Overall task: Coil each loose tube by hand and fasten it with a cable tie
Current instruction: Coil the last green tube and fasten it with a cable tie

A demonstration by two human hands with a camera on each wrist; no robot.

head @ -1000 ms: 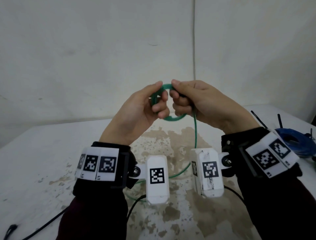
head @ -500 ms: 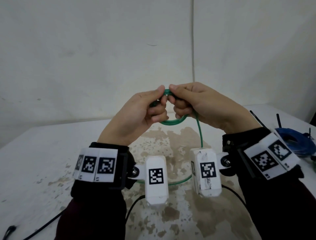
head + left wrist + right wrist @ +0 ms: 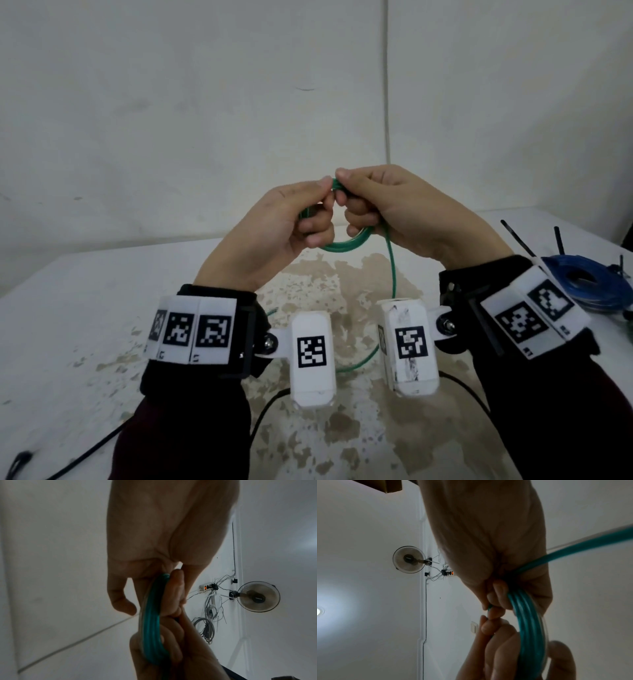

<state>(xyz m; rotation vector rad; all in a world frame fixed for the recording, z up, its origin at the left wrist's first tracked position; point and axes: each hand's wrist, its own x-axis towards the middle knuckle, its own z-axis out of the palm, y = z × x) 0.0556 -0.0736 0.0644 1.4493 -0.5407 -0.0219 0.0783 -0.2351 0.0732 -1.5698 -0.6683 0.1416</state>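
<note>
- Both of my hands are raised above the stained white surface (image 3: 85, 325), meeting at the top of a small coil of thin green plastic tube (image 3: 342, 246).
- My left hand (image 3: 274, 236) has its fingers curled round the coil's left side, thumb pressed on top.
- My right hand (image 3: 404, 216) pinches the top of the coil between thumb and forefinger, the other fingers folded round the loops.
- Several turns of the green tube lie side by side across my fingers in both wrist views.
- One loose length of it hangs from under my right hand down to the surface and curves back toward me between my wrists.
- A coiled blue tube (image 3: 582, 281) with black cable ties (image 3: 517, 236) beside it lies on the surface, far right.
- A thin black cord (image 3: 85, 452) trails across the surface, lower left.
</note>
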